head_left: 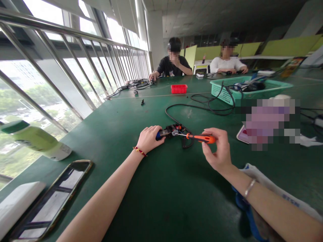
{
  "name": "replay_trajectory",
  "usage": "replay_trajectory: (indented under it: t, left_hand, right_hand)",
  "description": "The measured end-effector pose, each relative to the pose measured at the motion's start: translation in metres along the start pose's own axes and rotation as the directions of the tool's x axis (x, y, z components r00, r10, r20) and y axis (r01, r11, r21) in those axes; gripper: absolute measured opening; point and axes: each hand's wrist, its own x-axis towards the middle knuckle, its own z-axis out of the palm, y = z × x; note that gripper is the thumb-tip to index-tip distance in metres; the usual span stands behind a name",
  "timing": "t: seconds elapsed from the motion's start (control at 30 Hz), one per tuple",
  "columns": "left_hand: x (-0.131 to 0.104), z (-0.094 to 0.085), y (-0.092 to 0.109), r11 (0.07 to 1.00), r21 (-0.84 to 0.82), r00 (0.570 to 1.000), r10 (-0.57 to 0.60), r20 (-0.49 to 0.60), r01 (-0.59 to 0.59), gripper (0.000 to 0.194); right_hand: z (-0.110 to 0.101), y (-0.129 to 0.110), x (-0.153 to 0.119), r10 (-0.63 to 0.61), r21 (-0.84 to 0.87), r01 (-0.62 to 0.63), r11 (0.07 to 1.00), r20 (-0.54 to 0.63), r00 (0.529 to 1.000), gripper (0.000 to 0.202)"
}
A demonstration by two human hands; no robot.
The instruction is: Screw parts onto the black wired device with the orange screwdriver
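My left hand [150,137] is closed around the blue end of a small black device with a cable [168,131], pressing it down on the green table [151,201]. Between the thumb and fingers of my right hand [218,149] is an orange and black screwdriver [202,138]. Its thin metal shaft points left, and the tip reaches the right part of the device, where red and grey bits show. Whether the tip sits in a screw is too small to tell. A black cable loops behind and beside the device.
A green basket [224,92] with cables and a red tray [179,89] stand further back. On the left lie a phone [54,198], a white box [19,205] and a bottle [37,139]. A cloth [267,188] lies under my right forearm. Two people sit across the table.
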Motion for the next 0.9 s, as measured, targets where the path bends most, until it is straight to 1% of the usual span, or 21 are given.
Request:
replay_trajectory:
  t: [0.17,0.23,0.37,0.43,0.57,0.6,0.8,0.9]
  left_hand:
    - [-0.0006,0.0012,-0.0014,1.0,-0.015,1.0,0.018,-0.009,-0.018,0.03]
    - [-0.0007,0.001,-0.0015,0.999,-0.022,0.999,0.033,-0.006,-0.033,0.032]
    - [-0.0006,0.0003,-0.001,0.999,-0.035,0.999,0.038,0.011,-0.037,0.038]
    - [-0.0005,0.0002,-0.0008,0.999,-0.037,0.999,0.031,0.016,-0.03,0.037]
    - [-0.0003,0.0006,-0.0009,0.999,-0.017,0.999,0.046,0.005,-0.046,0.036]
    - [-0.0002,0.0007,-0.001,0.998,-0.013,0.999,0.054,-0.001,-0.054,0.036]
    - [0.0005,0.001,-0.0017,0.997,-0.021,0.998,0.07,-0.003,-0.07,0.035]
    - [0.0003,0.0012,-0.0022,0.998,-0.027,0.998,0.058,-0.007,-0.058,0.035]
  right_hand:
    - [-0.0017,-0.0064,0.0046,0.021,-0.098,-0.015,0.995,0.058,0.998,0.013]
    - [-0.0011,-0.0061,0.0043,0.037,-0.091,-0.032,0.995,0.046,0.998,0.016]
    - [0.0007,-0.0021,0.0017,0.035,-0.029,-0.036,0.999,-0.018,0.999,0.033]
    - [0.0005,-0.0016,0.0015,0.034,-0.029,-0.034,0.999,-0.016,0.999,0.032]
    - [-0.0012,-0.0043,0.0033,0.048,-0.084,-0.044,0.995,0.047,0.998,0.018]
    - [-0.0013,-0.0048,0.0035,0.046,-0.089,-0.042,0.995,0.049,0.998,0.017]
    - [0.0006,-0.0026,0.0017,0.004,-0.04,-0.005,0.999,-0.025,1.0,0.037]
    - [-0.0004,-0.0036,0.0025,0.011,-0.059,-0.011,0.998,0.007,1.0,0.03]
